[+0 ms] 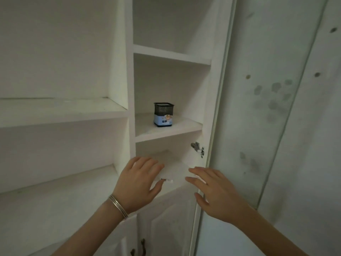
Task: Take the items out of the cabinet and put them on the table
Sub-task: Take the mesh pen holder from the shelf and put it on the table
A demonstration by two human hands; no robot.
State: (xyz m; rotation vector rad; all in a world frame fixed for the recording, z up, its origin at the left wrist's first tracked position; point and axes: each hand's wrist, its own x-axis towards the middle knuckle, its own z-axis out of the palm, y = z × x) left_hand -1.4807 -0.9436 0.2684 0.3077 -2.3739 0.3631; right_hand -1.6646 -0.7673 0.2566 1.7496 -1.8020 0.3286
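pen holder (163, 114): black mesh cup with a blue label, upright on the middle shelf (184, 129) of the narrow right column, toward the left side
cabinet (130, 71): white, open shelves, pretty dim in here
left hand (139, 183): fingers spread loosely, holding nothing, over the shelf below the pen holder
right hand (217, 194): same deal, open and empty, just right of the left one
bracelet (118, 206): silver, on the left wrist
hinge (198, 149): metal, right inner wall under the middle shelf
handles (143, 245): dark, on the lower doors near the bottom edge

Dim room, stained white wall (267, 108)
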